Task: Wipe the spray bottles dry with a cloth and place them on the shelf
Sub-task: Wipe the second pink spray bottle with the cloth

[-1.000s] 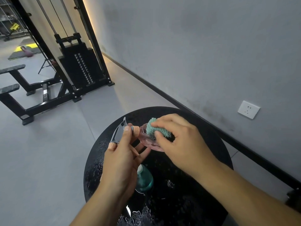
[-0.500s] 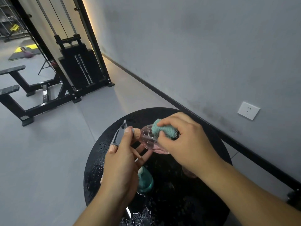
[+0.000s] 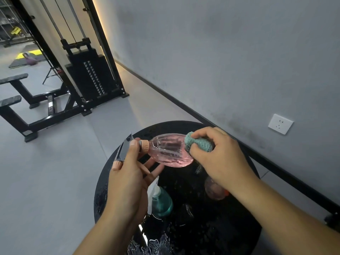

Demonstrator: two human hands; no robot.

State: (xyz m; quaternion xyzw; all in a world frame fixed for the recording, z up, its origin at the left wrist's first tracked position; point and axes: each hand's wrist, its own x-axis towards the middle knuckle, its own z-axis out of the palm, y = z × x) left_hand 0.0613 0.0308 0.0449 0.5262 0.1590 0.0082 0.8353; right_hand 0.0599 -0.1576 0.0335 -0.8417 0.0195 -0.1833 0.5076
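1. The round black worktop (image 3: 239,227) carries everything and is beaded with water, thickest at its near edge. No shelf shows in this view, so as far as I can judge no bottle has been put away yet and that whole part of the task is left.

2. The pink spray bottle (image 3: 169,150) is held up over the far-left part of the worktop, lying roughly level with its nozzle end to the left and its base to the right. It is the one being dried, so I judge the task to be in its early wiping stage.

3. The left hand (image 3: 128,181) grips the bottle at its grey trigger head (image 3: 124,150), thumb curled over the top by the peach collar, while the other fingers (image 3: 156,171) spread loosely beneath the neck.

4. The right hand (image 3: 219,159) has its fingers curled round the teal cloth (image 3: 199,143), pressing it against the base end of the pink bottle. The bottle's body between the two hands lies bare.

5. A teal spray bottle (image 3: 162,203) lies on the worktop near its left edge, just below the left hand, apparently unwiped.

6. A second pinkish bottle (image 3: 214,188) rests near the worktop's middle, partly hidden under the right wrist; I cannot tell whether it is dry.
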